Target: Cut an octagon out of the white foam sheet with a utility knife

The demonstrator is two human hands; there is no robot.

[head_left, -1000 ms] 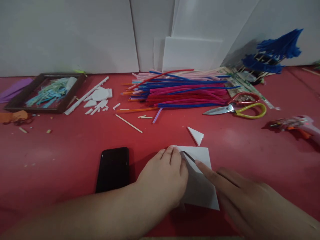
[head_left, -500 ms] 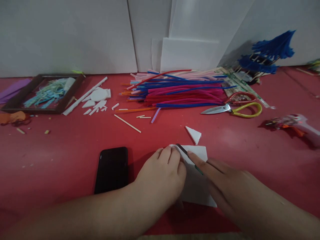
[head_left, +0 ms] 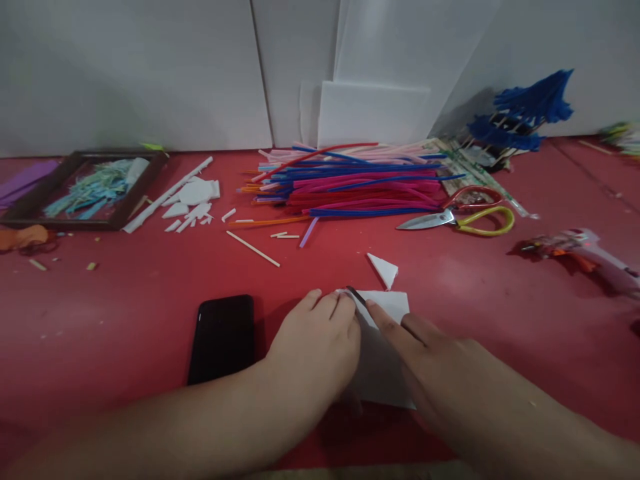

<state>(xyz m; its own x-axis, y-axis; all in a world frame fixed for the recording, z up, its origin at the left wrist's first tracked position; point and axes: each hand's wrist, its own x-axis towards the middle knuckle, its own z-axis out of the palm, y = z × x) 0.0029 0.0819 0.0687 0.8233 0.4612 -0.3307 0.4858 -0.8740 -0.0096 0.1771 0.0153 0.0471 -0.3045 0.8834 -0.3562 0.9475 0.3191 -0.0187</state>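
My left hand [head_left: 317, 343] presses down at the left edge of a white sheet of card or foam board [head_left: 383, 360], its fingers curled onto it. In my right hand [head_left: 425, 357] is a craft knife [head_left: 357, 295], its dark blade lying slantwise over the sheet's far left corner. My right index finger is stretched along the top of the knife, and the handle is hidden under the hand. Just beyond the sheet lies a white triangular offcut [head_left: 384, 270]. A black phone [head_left: 223, 337] rests left of my left hand.
Pipe cleaners [head_left: 365, 183] are heaped at the back, beside scissors [head_left: 453, 217]. A glue gun [head_left: 580, 253] lies at the right. White scraps [head_left: 196, 193], a stick [head_left: 253, 249] and a brown frame [head_left: 113, 217] are at the left. A blue model [head_left: 525, 110] stands at back right.
The whole view has shifted slightly. My right hand and the knife have moved a little left across the sheet, covering the green part of the handle. My left hand still presses the sheet.
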